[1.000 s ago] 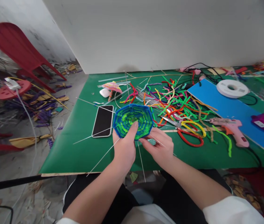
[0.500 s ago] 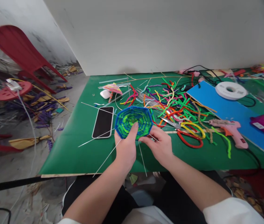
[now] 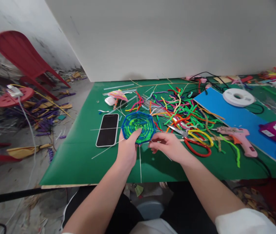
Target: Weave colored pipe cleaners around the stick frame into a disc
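A shallow, many-sided woven disc (image 3: 138, 123) of blue and green fuzzy stems is held above the table, thin pale wire spokes sticking out around it. My left hand (image 3: 128, 148) grips its lower left edge, thumb pressed on the inner face and the other fingers hidden underneath. At the lower right rim, my right hand (image 3: 168, 147) has its fingers curled together beside a spoke. What lies between those fingertips is too small to make out. To the left, a phone (image 3: 107, 130) with a dark screen lies under some spokes.
Colourful pipe cleaners (image 3: 189, 109) are heaped behind my right hand. Scissors (image 3: 198, 143) with red and yellow handles, a pink glue gun (image 3: 239, 136), a blue board (image 3: 223, 105) and a white spool (image 3: 238, 97) lie to the right. A small mushroom-shaped piece (image 3: 117, 95) stands farther back.
The disc has turned in my hands, so its spokes point in different directions. My left hand has shifted slightly left; my right fingers have curled in more at the rim.
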### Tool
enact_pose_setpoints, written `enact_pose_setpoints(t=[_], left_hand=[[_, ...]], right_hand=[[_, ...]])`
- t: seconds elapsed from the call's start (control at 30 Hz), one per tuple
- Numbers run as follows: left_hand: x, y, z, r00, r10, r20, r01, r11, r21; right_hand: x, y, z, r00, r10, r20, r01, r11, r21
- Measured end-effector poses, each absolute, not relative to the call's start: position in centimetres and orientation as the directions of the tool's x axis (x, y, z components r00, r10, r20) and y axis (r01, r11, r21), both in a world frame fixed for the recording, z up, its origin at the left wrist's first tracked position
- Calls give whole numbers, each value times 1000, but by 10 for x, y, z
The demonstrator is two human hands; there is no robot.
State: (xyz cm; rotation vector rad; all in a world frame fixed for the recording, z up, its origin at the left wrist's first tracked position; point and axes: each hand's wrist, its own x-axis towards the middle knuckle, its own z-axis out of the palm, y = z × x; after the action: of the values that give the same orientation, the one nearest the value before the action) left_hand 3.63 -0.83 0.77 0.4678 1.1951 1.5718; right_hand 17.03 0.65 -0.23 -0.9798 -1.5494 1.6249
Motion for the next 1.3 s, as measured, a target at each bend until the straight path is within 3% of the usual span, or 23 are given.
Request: enact_pose_setpoints(t=[0.17, 0.4, 0.57, 0.7, 0.8, 0.97, 1.07, 1.13, 1.3], left_hand=[[37, -9, 13, -299, 893, -335, -490, 158, 857], [43, -12, 10, -309, 892, -330, -514, 136, 847], [36, -12, 4, -336, 889, -312, -389, 170, 905], [27, -13, 8, -61, 980, -191, -298, 165, 940], [19, -11, 14, 126, 986, -110, -258, 140, 956], [12, -4, 15, 42, 991, -127, -143, 132, 981], [15, -3, 11, 43, 984, -176, -118, 179, 977], [17, -3, 7, 71, 973, -218, -99, 224, 969], [18, -3, -2, 141, 948, -285, 57, 279, 959]], right_hand=[[176, 9, 0, -435, 900, -23, -20, -35, -999], [169, 6, -5, -324, 946, -1, -16, -7, -1000], [171, 7, -6, -483, 869, -108, -47, -149, -988], [168, 7, -7, -433, 888, -158, -89, -216, -972], [174, 10, -7, -390, 912, -125, -99, -176, -979], [213, 24, 1, -587, 802, -111, 201, 11, -980], [227, 30, 4, -612, 790, -43, 141, 56, -988], [223, 30, 3, -566, 824, -13, 99, 53, -994], [196, 25, -3, -244, 969, -38, 120, -8, -993]])
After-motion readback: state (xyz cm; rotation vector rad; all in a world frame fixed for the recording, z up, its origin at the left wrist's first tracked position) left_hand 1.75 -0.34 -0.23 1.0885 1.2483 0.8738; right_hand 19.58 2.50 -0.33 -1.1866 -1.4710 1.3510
